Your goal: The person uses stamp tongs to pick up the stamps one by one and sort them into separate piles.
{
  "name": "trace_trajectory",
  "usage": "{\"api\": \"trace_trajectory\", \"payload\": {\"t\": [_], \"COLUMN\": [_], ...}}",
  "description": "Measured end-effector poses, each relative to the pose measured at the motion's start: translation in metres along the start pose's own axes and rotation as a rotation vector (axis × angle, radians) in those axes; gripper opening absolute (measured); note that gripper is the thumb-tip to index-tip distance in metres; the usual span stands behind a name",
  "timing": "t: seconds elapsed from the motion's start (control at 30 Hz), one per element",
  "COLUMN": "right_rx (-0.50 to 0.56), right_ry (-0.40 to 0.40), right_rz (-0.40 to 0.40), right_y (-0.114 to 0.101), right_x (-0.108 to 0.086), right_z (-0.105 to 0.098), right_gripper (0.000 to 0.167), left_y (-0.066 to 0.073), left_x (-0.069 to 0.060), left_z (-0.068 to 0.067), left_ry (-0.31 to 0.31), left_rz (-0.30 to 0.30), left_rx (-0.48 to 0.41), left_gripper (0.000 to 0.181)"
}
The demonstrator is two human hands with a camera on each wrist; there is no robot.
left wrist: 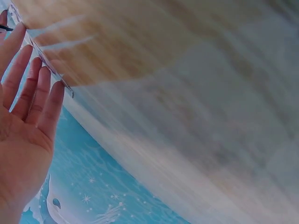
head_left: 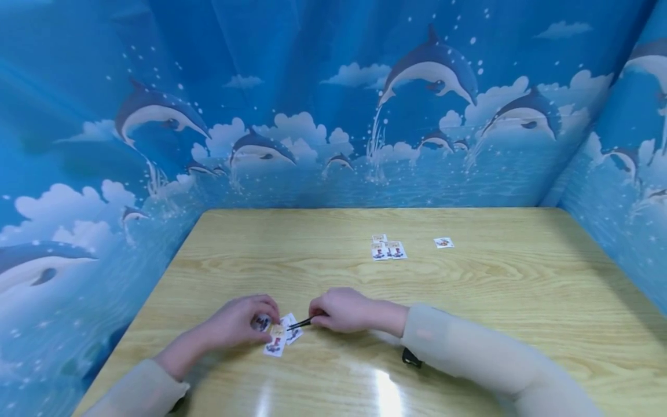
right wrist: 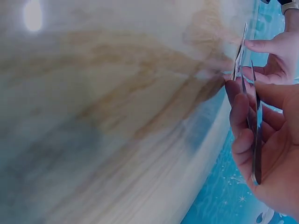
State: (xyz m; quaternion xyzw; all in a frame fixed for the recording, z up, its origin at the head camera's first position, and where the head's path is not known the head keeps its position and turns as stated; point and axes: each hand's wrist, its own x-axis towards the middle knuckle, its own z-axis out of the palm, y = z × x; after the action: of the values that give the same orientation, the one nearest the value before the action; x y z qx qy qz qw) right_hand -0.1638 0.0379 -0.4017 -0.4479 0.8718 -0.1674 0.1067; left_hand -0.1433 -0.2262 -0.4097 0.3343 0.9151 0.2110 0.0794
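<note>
My right hand [head_left: 341, 310] grips a pair of dark metal tweezers [right wrist: 256, 135]; in the right wrist view their tips stand slightly apart, close to the cards. In the head view the tweezers point left over a small pile of picture cards [head_left: 274, 346]. My left hand [head_left: 242, 319] is at the left of this pile, its thumb and fingertips touching the cards. The left wrist view shows the fingers [left wrist: 33, 88] of that hand mostly straight along the card edges. Part of the pile is hidden beneath the left hand.
Farther back on the wooden table [head_left: 292, 249] lies a group of overlapping picture cards [head_left: 397, 250]. One single card [head_left: 444, 242] lies to their right. A dolphin-print curtain [head_left: 333, 116] hangs behind and at both sides of the table.
</note>
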Motion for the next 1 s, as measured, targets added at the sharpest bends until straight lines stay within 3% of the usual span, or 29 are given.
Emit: {"api": "trace_trajectory", "payload": {"t": [0.43,1.0], "right_rx": [-0.010,-0.020], "right_ry": [-0.020,0.010], "right_rz": [0.026,0.053], "right_y": [-0.003,-0.006], "right_x": [0.008,0.012], "right_z": [0.000,0.005], "right_gripper": [0.008,0.006], "left_y": [0.000,-0.002], "left_x": [0.001,0.001], "left_z": [-0.001,0.000], "left_ry": [-0.013,-0.007], "left_rz": [-0.034,-0.020], "left_rx": [-0.018,-0.016], "left_gripper": [0.021,0.019]}}
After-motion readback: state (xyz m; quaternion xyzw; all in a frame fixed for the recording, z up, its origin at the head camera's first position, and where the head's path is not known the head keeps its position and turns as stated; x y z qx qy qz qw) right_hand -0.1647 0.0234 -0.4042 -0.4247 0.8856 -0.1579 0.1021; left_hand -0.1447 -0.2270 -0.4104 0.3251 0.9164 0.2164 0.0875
